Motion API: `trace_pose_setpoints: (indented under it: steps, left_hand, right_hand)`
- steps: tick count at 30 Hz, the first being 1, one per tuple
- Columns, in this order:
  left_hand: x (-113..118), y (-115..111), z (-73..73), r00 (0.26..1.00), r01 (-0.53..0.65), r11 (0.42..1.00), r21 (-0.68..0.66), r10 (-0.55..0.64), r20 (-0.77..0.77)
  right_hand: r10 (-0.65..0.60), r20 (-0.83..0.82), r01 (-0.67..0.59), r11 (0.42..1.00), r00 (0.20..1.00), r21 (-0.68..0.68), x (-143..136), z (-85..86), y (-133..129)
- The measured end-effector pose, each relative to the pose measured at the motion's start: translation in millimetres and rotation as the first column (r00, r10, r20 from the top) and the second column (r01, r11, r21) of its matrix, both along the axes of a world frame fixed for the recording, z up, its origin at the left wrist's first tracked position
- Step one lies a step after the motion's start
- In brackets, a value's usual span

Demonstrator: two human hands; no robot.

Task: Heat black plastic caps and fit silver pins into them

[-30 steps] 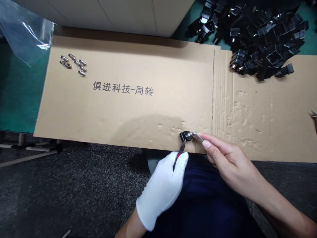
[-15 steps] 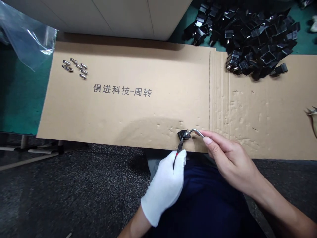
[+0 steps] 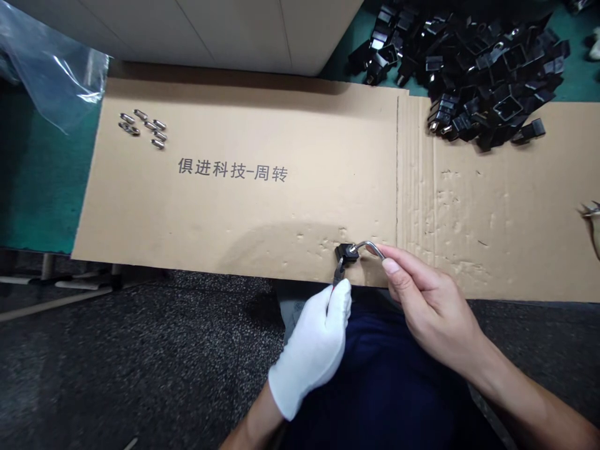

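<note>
A small black block-shaped part (image 3: pixel 345 253) rests near the front edge of the cardboard sheet (image 3: pixel 234 225). My left hand (image 3: pixel 323 325), in a white glove, is closed around dark pliers (image 3: pixel 339 273) whose jaws reach the near side of that part. Bare fingers of my right hand (image 3: pixel 422 294) pinch a bent metal rod (image 3: pixel 370 245), which looks like a hex key. Its far end meets a small silver fitting (image 3: pixel 353 249) on the part. Which surfaces the jaws grip is too small to tell.
At the back right lies a heap of black parts (image 3: pixel 497 75) with metal ends. Several short silver cylinders (image 3: pixel 150 125) are scattered at the back left. A pale box-like object (image 3: pixel 210 31) stands along the back, and a clear plastic bag (image 3: pixel 60 75) hangs over the left.
The pliers and gloved hand have shifted slightly, and the pliers' angle at the black part differs. The bent rod has turned a little, with my right hand moving slightly left.
</note>
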State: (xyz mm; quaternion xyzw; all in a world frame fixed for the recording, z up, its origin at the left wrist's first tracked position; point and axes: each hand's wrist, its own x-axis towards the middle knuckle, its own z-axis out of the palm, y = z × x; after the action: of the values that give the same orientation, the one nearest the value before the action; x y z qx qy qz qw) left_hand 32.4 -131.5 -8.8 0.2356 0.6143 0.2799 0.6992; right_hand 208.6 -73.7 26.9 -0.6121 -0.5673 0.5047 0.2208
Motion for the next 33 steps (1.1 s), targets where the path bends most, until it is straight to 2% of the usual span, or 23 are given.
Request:
trace_pose_setpoints:
  steps: [6, 12, 16, 20, 26, 33]
  left_hand:
    - [12.9, 1.7, 1.1, 0.969, -0.086, 0.988, -0.132, 0.114, 0.220]
    - [20.3, -1.4, 0.7, 0.960, -0.143, 0.973, -0.182, 0.181, 0.214]
    - [13.2, -3.5, -2.6, 0.999, -0.031, 0.998, -0.047, 0.033, 0.043]
    - [0.2, 1.9, 2.4, 0.982, 0.147, 0.987, 0.068, -0.137, -0.134]
    - [-7.4, 9.1, 14.4, 0.924, 0.285, 0.955, 0.083, -0.251, -0.287]
    - [-5.7, 15.9, 26.1, 0.838, 0.407, 0.911, 0.068, -0.343, -0.425]
  right_hand:
    - [-0.119, -0.081, 0.119, 0.993, 0.990, -0.010, -8.9, -12.2, -18.6]
    - [-0.208, -0.122, 0.216, 0.975, 0.971, 0.060, -20.8, -22.4, -36.2]
    - [-0.165, -0.069, 0.170, 0.983, 0.984, 0.064, -17.2, -19.3, -33.3]
    - [-0.110, -0.038, 0.110, 0.994, 0.993, -0.018, -8.0, -7.8, -18.3]
    - [0.023, 0.042, -0.018, 0.993, 0.999, -0.113, 1.8, 13.0, 8.3]
    - [0.142, -0.012, -0.142, 0.966, 0.990, -0.217, 13.0, 21.8, 34.1]
